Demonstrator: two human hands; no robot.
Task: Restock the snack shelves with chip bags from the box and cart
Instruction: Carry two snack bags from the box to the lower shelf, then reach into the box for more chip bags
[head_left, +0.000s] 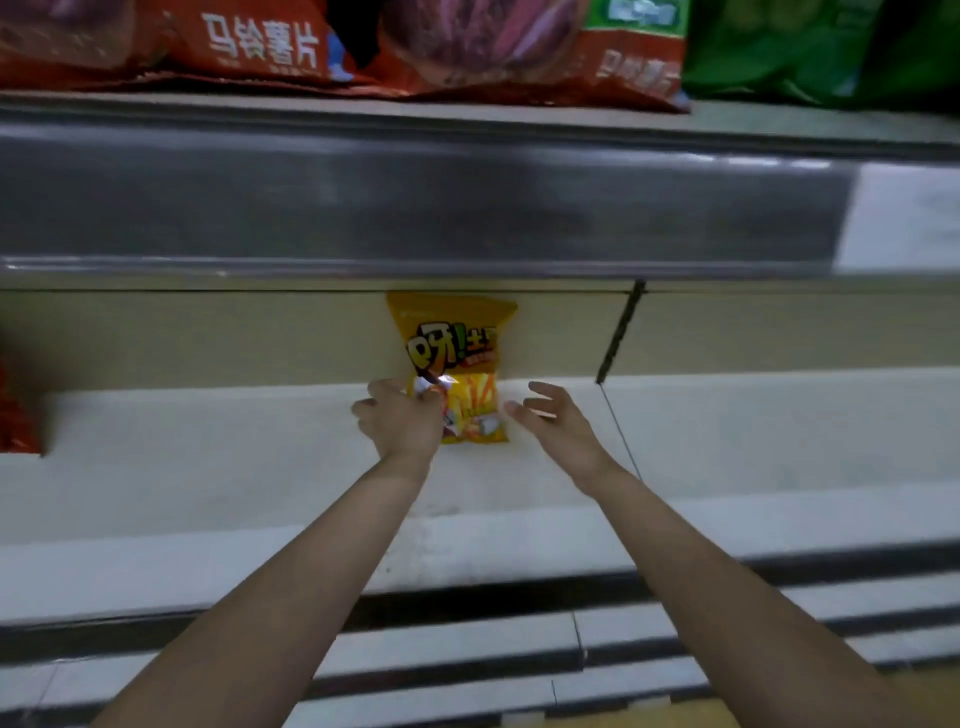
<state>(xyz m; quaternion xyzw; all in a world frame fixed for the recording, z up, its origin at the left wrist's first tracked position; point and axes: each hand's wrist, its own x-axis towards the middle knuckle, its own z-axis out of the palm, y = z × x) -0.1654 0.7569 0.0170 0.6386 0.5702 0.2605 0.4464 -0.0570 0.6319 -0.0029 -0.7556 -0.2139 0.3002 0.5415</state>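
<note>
Standing upright on the white shelf (208, 467) against its beige back wall, the yellow chip bag (457, 358) has the left hand (402, 421) at its lower-left corner, grip pinching the bag's edge there. Just right of the bag, the right hand (553, 418) hovers released, fingers spread, not touching it. Above, red chip bags (260, 47) and a green bag (779, 47) sit on the upper shelf (467, 197).
</note>
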